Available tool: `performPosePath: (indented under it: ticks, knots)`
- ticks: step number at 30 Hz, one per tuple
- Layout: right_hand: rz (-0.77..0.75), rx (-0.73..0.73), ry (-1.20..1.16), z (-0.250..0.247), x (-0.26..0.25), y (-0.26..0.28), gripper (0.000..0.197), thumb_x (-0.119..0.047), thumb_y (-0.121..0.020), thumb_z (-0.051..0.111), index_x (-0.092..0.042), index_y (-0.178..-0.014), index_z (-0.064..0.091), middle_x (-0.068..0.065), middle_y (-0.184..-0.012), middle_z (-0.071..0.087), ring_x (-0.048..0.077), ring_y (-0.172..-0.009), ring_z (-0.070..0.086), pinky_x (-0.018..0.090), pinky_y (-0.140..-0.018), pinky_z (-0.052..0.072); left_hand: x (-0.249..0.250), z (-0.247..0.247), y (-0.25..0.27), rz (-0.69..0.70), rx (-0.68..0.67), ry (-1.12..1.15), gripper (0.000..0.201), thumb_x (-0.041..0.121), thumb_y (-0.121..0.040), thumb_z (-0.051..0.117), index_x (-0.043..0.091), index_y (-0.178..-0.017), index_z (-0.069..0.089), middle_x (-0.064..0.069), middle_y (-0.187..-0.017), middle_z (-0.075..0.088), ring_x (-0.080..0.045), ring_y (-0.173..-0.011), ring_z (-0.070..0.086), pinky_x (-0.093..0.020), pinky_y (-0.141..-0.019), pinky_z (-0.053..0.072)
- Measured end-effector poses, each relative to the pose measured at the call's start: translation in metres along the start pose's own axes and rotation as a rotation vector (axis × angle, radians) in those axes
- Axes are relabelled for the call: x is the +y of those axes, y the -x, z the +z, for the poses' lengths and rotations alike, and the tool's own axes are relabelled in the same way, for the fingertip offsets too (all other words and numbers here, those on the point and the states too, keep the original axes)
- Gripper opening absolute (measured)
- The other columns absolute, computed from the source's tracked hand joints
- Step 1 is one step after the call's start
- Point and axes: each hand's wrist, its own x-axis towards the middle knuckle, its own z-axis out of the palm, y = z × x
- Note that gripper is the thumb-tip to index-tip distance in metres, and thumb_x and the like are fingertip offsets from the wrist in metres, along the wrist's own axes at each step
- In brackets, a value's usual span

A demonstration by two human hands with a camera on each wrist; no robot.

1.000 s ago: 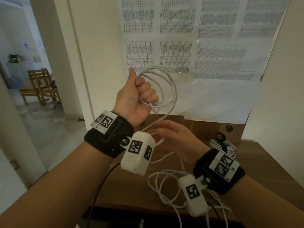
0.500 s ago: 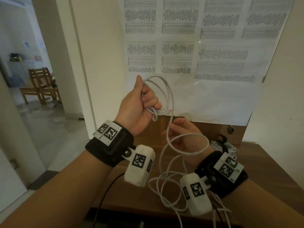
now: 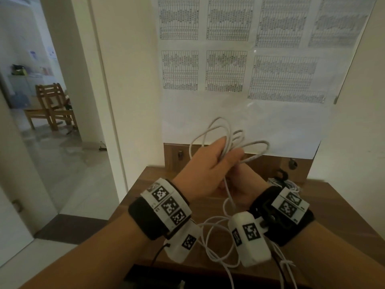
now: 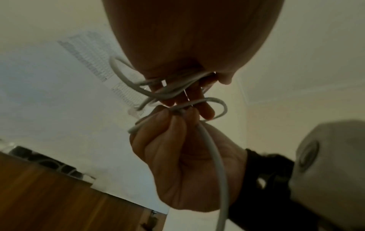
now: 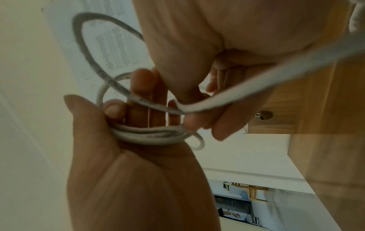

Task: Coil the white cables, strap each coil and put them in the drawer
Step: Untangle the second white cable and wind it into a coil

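Head view shows coiling underway: left hand (image 3: 205, 165) clasps the white cable (image 3: 227, 136) loops, right hand (image 3: 242, 184) pinches the next turn, likely to lay it on.

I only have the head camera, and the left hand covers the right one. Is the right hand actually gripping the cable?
Observer: Yes. The left wrist view shows the right hand with its fingers curled round the white cable, which runs down across its palm.
Operator: Are the loops secure in the left hand?
Observer: In the right wrist view the loops lie bunched across the palm of the left hand, with a curled finger over them.
Operator: Where is the right hand pinching?
Observer: Its fingertips pinch a strand right at the end of that bundle. I cannot tell whether it is tucked in.
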Motion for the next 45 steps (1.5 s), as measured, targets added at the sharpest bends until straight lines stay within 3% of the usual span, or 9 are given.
performPosePath:
  ticks: [8, 12, 18, 25, 28, 31, 35, 41, 45]
  knots:
    - [0.005, 0.099, -0.061, 0.002, -0.002, 0.010, 0.018, -0.018, -0.099, 0.047, -0.004, -0.103, 0.059, 0.012, -0.081, 0.065, 0.022, -0.051, 0.055, 0.029, -0.046, 0.049, -0.007, -0.007, -0.011, -0.193, 0.274, 0.783, 0.037, 0.039, -0.104, 0.042, 0.017, -0.074, 0.041, 0.006, -0.053, 0.029, -0.013, -0.047, 0.026, -0.027, -0.052, 0.024]
    - [-0.103, 0.106, 0.023, 0.001, -0.005, 0.017, 0.052, -0.062, -0.088, 0.058, -0.019, -0.117, 0.054, 0.011, -0.107, 0.072, 0.028, -0.076, 0.073, 0.041, -0.065, 0.059, -0.013, -0.021, -0.015, -0.313, 0.326, 1.131, 0.041, 0.050, -0.100, 0.046, 0.021, -0.072, 0.041, 0.008, -0.049, 0.023, -0.010, -0.044, 0.021, -0.028, -0.056, 0.027]
    - [-0.309, 0.157, 0.134, 0.013, -0.007, 0.013, 0.061, -0.064, -0.080, 0.066, -0.011, -0.108, 0.061, 0.016, -0.101, 0.070, 0.032, -0.097, 0.070, 0.050, -0.093, 0.056, -0.003, -0.017, -0.012, -0.402, 0.285, 1.382, 0.051, 0.068, -0.083, 0.054, 0.020, -0.066, 0.044, 0.008, -0.046, 0.019, -0.008, -0.040, 0.021, -0.022, -0.050, 0.035]
    - [-0.231, 0.113, -0.085, 0.005, -0.010, 0.006, 0.005, -0.006, -0.093, 0.064, -0.007, -0.097, 0.061, 0.014, -0.079, 0.064, 0.022, -0.068, 0.067, 0.034, -0.065, 0.057, -0.007, -0.012, -0.010, -0.567, 0.230, 1.429, 0.051, 0.063, -0.079, 0.063, 0.023, -0.061, 0.035, 0.008, -0.047, 0.017, -0.008, -0.038, 0.020, -0.021, -0.048, 0.031]
    - [-0.267, 0.122, -0.030, 0.001, -0.009, 0.008, 0.014, -0.001, -0.092, 0.064, -0.006, -0.105, 0.066, 0.012, -0.081, 0.070, 0.023, -0.070, 0.069, 0.032, -0.062, 0.059, -0.011, -0.012, -0.010, -0.609, 0.266, 1.277, 0.050, 0.056, -0.086, 0.065, 0.022, -0.061, 0.039, 0.007, -0.052, 0.025, -0.009, -0.043, 0.032, -0.024, -0.052, 0.039]
    - [-0.294, 0.079, 0.057, 0.001, -0.007, 0.008, 0.009, -0.004, -0.095, 0.062, -0.006, -0.103, 0.065, 0.006, -0.077, 0.071, 0.019, -0.069, 0.069, 0.030, -0.061, 0.057, -0.017, -0.013, -0.010, -0.612, 0.318, 1.137, 0.036, 0.040, -0.097, 0.061, 0.015, -0.072, 0.056, 0.001, -0.057, 0.048, -0.012, -0.052, 0.052, -0.023, -0.049, 0.048]
    - [-0.196, 0.058, -0.089, -0.005, -0.010, 0.005, 0.007, -0.017, -0.098, 0.061, -0.013, -0.093, 0.064, 0.001, -0.063, 0.054, 0.017, -0.059, 0.057, 0.034, -0.067, 0.051, -0.019, -0.019, -0.009, -0.623, 0.175, 1.236, 0.027, 0.037, -0.100, 0.052, 0.013, -0.095, 0.062, 0.009, -0.046, 0.029, -0.004, -0.038, 0.030, -0.018, -0.038, 0.031]
    - [-0.105, 0.035, -0.216, -0.006, -0.013, 0.006, 0.030, -0.043, -0.093, 0.059, -0.020, -0.075, 0.058, -0.006, -0.051, 0.024, 0.010, -0.042, 0.022, 0.028, -0.055, 0.036, -0.021, -0.033, -0.005, -0.675, -0.108, 1.215, 0.077, 0.088, -0.073, 0.045, 0.011, -0.073, 0.056, 0.005, -0.046, 0.029, -0.011, -0.041, 0.025, -0.027, -0.053, 0.027]
    - [-0.039, 0.109, -0.114, 0.000, -0.020, 0.007, 0.047, -0.065, -0.081, 0.059, -0.019, -0.071, 0.057, -0.004, -0.048, 0.021, 0.012, -0.040, 0.019, 0.027, -0.047, 0.036, -0.020, -0.031, -0.005, -0.712, -0.065, 1.114, 0.051, 0.061, -0.094, 0.049, 0.017, -0.068, 0.052, 0.010, -0.046, 0.029, -0.007, -0.038, 0.028, -0.023, -0.050, 0.036]
